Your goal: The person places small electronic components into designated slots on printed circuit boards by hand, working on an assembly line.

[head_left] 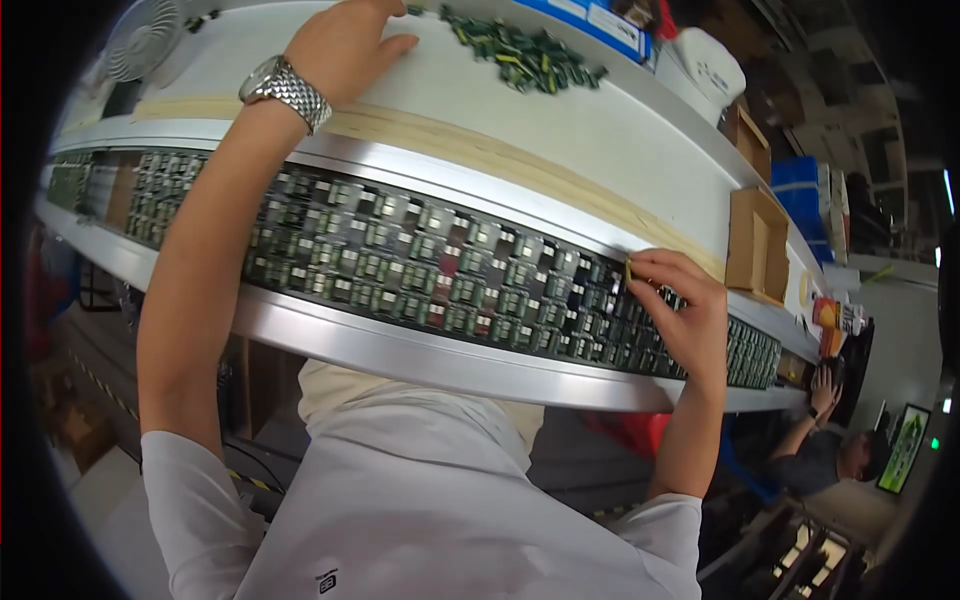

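My right hand is over the right part of a long row of green circuit boards set in a metal-edged conveyor. Thumb and fingers pinch a small yellow-green component, held just above the boards. My left hand, with a silver watch on its wrist, reaches across the conveyor to the white worktop. Its thumb stands apart from the fingers, which run to the picture's upper edge and show only in part. Right of that hand lies a loose pile of small green and yellow components.
Metal rails edge the conveyor, and a wooden strip runs behind it. A blue box and a white container stand at the back. Cardboard trays are at the right. A white fan stands far left. Another person sits far right.
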A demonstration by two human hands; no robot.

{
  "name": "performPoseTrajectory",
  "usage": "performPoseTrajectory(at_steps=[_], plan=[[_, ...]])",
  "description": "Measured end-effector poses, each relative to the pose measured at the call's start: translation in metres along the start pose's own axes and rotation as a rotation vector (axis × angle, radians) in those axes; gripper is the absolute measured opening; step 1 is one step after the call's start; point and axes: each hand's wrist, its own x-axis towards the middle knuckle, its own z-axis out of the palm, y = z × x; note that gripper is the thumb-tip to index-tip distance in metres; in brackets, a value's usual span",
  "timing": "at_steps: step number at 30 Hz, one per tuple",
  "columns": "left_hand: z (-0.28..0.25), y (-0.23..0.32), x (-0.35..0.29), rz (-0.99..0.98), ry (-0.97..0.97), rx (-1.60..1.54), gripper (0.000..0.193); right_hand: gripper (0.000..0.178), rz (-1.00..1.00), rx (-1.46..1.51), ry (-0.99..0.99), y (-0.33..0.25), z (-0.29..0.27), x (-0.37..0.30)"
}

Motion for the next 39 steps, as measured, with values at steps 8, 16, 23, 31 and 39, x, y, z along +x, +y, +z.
performPoseTrajectory(at_steps=[8,16,23,31,39], plan=[[0.026,-0.024,0.001,-0.135,-0.201,-0.037,0.016,0.021,-0.146,-0.139,0.027,0.027,0.002,-0.008],[-0.02,-0.022,-0.01,-0.437,-0.221,-0.194,0.02,0.021,-0.175,-0.159,0.028,0.029,0.006,-0.003],[-0.026,-0.02,-0.019,-0.376,-0.272,-0.748,0.02,0.021,-0.168,-0.163,0.025,0.025,0.007,-0.005],[-0.031,0.003,-0.02,-0.447,-0.293,-0.691,0.02,0.018,-0.276,-0.342,0.014,0.02,0.008,-0.001],[-0.032,0.027,-0.022,-0.404,-0.232,-0.683,0.021,0.019,-0.3,-0.372,-0.083,0.013,0.003,0.0]])
